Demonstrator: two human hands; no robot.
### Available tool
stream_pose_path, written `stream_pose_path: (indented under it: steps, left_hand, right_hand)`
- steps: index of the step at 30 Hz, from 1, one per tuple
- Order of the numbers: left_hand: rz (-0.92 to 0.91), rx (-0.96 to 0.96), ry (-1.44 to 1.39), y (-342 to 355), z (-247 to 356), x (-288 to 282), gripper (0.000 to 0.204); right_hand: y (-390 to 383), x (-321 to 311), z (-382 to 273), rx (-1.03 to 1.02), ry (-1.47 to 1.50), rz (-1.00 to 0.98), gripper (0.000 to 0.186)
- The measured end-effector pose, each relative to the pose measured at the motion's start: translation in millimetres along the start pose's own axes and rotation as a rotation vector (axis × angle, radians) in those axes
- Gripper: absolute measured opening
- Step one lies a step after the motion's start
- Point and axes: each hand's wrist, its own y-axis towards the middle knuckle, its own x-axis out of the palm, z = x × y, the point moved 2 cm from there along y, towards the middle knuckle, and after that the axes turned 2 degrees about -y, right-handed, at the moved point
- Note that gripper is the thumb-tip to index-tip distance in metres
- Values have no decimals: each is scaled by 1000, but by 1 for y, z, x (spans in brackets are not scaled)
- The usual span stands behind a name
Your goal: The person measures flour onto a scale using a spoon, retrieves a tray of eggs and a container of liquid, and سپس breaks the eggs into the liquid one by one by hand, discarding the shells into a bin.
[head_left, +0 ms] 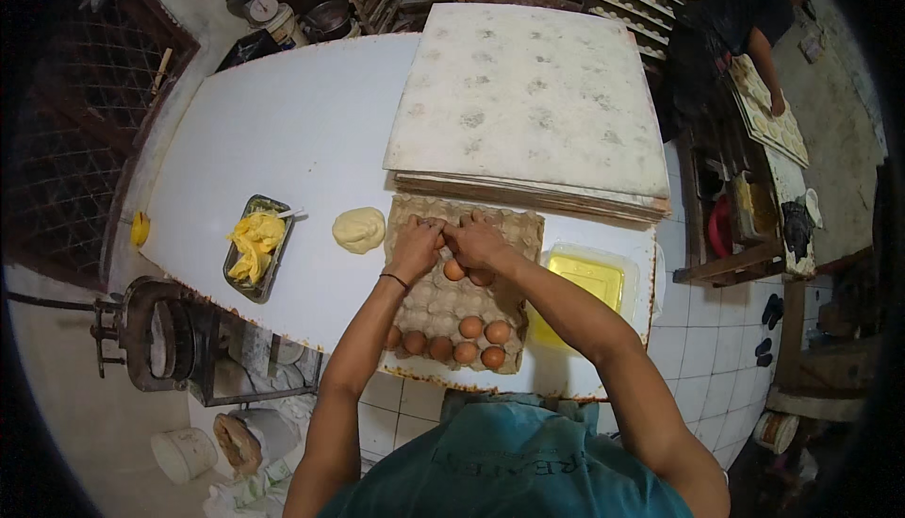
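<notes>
A grey cardboard egg tray [434,301] lies at the front of the white table. Over its far half my two hands meet, fingers curled and fingertips close together. Brown shell shows at the fingertips of my left hand [415,252], which is closed on an egg [439,241]. My right hand [478,241] is closed too, and its own fingers hide whatever they hold. Just below it, two brown eggs [454,270] sit in the cups. Several more eggs [440,348] rest along the tray's near edge. Many of the other cups hold nothing.
Left of the tray are a dough lump [358,230] and a dark pan [273,268] of yellow fat. A clear container [627,282] with yellow liquid stands right, partly behind my right forearm. Stacked boards [528,103] rise behind. A co-worker [740,23] handles a tray [768,117] at far right.
</notes>
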Motion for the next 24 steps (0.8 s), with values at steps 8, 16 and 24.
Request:
stream_pose_path:
  steps: [8, 16, 24]
  left_hand:
    - [23, -192, -291, -7, -21, -7, 36]
    - [334, -739, -1968, -29, 31, -9, 21]
    - [-15, -913, -2428, 6, 169, 53, 15]
  right_hand:
    - [15, -9, 1, -183, 26, -109, 28]
    - [-73, -31, 27, 325, 1720, 366, 31]
    - [-194, -40, 43, 565, 1827, 1017, 30]
